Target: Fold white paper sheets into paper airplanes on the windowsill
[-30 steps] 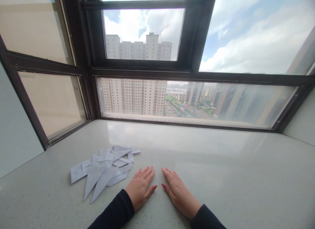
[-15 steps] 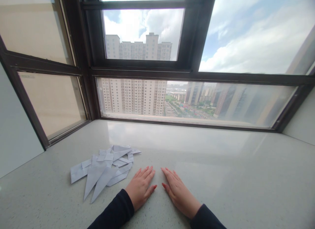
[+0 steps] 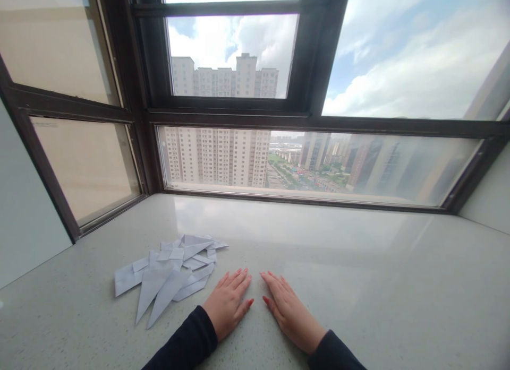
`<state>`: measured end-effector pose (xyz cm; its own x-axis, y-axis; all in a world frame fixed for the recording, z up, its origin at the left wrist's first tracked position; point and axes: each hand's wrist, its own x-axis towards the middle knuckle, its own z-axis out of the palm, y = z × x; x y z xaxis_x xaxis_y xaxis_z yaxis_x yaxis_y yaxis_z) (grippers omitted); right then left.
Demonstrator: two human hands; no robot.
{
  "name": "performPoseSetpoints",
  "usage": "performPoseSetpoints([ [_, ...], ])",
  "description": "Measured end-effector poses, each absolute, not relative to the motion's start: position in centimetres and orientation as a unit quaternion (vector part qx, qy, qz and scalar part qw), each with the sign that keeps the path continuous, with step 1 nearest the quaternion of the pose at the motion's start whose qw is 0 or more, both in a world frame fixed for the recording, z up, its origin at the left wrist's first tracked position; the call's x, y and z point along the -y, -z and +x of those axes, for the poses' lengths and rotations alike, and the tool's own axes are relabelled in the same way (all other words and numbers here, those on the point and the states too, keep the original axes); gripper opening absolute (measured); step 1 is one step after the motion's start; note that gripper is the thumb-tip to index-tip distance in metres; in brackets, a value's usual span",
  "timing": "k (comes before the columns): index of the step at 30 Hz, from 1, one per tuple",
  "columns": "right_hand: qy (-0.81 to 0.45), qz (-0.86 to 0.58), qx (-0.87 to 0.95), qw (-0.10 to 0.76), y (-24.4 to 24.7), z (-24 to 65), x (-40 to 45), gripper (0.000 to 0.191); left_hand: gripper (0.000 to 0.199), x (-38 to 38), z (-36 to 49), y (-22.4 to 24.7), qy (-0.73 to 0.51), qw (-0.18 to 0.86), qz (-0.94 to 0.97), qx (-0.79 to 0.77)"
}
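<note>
Both my hands are released, palms down on the sill [image 3: 378, 290], grasping nothing. Left hand [image 3: 227, 303] is just left of centre, fingers angled up and to the right, thumb pointing right toward the gap. Right hand [image 3: 290, 311] mirrors it, fingers angled up and to the left, thumb pointing left. Narrow strip of bare stone between the two; thumbs and fingertips near each other, not touching. Nails are red. Dark sleeves [image 3: 187, 338] cover both forearms down to the wrists. Paper [image 3: 169, 285]: a loose heap of white folded pieces on the sill, just beyond and to the left of my left hand, small gap, no contact. Pieces overlap; two long points stick out toward me, a flat strip juts left, a thin tip pokes right. Can't count them, the stack hides too much. Sill is pale, speckled and glossy, with window glare across the far part. Brown frame [image 3: 239, 119] runs behind it. Through the glass: tall tower [image 3: 217, 157] left of centre, more blocks to the right, cloudy sky [image 3: 398, 67] with blue patches.
</note>
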<state>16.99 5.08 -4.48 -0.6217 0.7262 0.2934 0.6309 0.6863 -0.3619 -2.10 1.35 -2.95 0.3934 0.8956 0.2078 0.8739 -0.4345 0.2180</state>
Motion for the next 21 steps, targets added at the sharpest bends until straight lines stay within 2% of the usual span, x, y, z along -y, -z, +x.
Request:
performPoseSetpoints([
  [21,-0.124,-0.386,0.892,0.198,4.06,16.94,-4.99,0.041,0.048,-1.21,-1.96,2.50,-0.139,0.054,0.831,-0.535],
])
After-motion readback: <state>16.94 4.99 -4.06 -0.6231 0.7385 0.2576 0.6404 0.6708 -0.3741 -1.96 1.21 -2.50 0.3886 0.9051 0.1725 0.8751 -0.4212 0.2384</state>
